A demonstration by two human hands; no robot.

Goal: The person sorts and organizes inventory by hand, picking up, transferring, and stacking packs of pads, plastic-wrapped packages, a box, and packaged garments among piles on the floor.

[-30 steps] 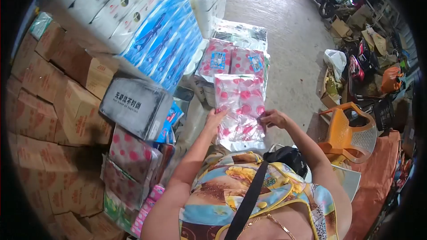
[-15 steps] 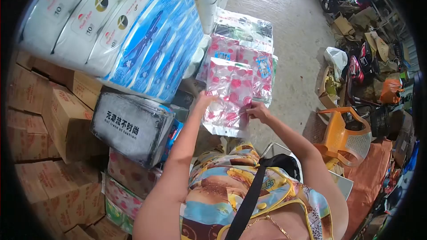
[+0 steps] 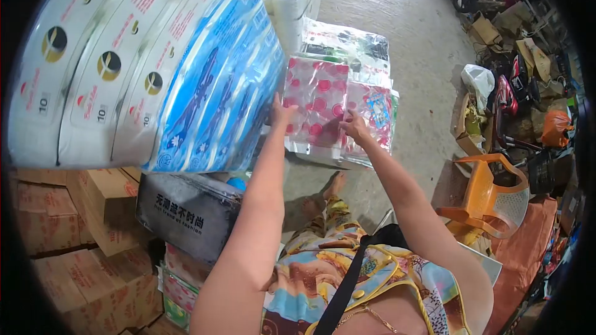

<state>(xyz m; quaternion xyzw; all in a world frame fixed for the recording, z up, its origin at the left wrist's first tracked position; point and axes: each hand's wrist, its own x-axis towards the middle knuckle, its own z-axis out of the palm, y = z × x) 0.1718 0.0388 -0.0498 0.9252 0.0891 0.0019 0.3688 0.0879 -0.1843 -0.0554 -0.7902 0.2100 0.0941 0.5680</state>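
Looking at a massive stack of plastic-wrapped packs (image 3: 133,80) on the left, with brown cartons (image 3: 93,279) lower down. Then an orange chair (image 3: 477,195) off right. Next, a pink-dotted packet (image 3: 316,96), overlapping a similar packet (image 3: 377,130) ahead; can't tell if fully resting. Gripped at its left edge by the left hand (image 3: 284,110), pinched at its right by the right hand (image 3: 356,125).

Left hand (image 3: 282,112): tall stack of packs (image 3: 214,87) close on outer side, blocking leftward. Right hand (image 3: 356,126): passage rightward over floor (image 3: 428,99), up to orange chair (image 3: 474,190).
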